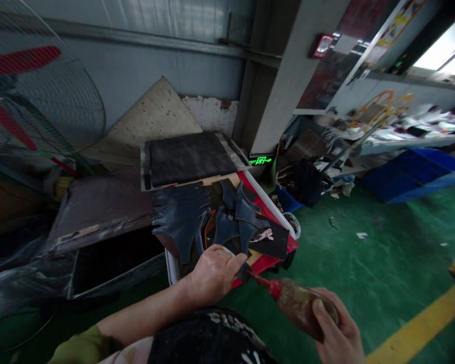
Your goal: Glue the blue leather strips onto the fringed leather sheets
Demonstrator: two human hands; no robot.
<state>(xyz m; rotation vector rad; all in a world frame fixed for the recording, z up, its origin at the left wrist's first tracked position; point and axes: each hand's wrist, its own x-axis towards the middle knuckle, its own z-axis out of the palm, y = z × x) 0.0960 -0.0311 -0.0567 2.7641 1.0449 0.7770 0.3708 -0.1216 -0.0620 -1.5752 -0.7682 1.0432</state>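
Note:
My left hand (217, 270) pinches the near end of a dark blue leather piece (243, 272) at the near edge of a work table. In my right hand (339, 323) is a brownish squeeze bottle (299, 306) with a red nozzle, its tip at the leather piece. Several cut dark blue pieces (227, 227) lie overlapping just beyond my left hand. Left of them a stack of pieces with jagged edges (182, 212) is spread on the table. A pink scrap (265, 235) rests on a black sheet (275, 242) at the right.
A black padded board (189, 156) lies at the table's back. To the left are a large fan (41, 91) and a covered surface (98, 207) above a dark open box. Blue bins (417, 174) stand on the green floor at right, near a cluttered bench (413, 141).

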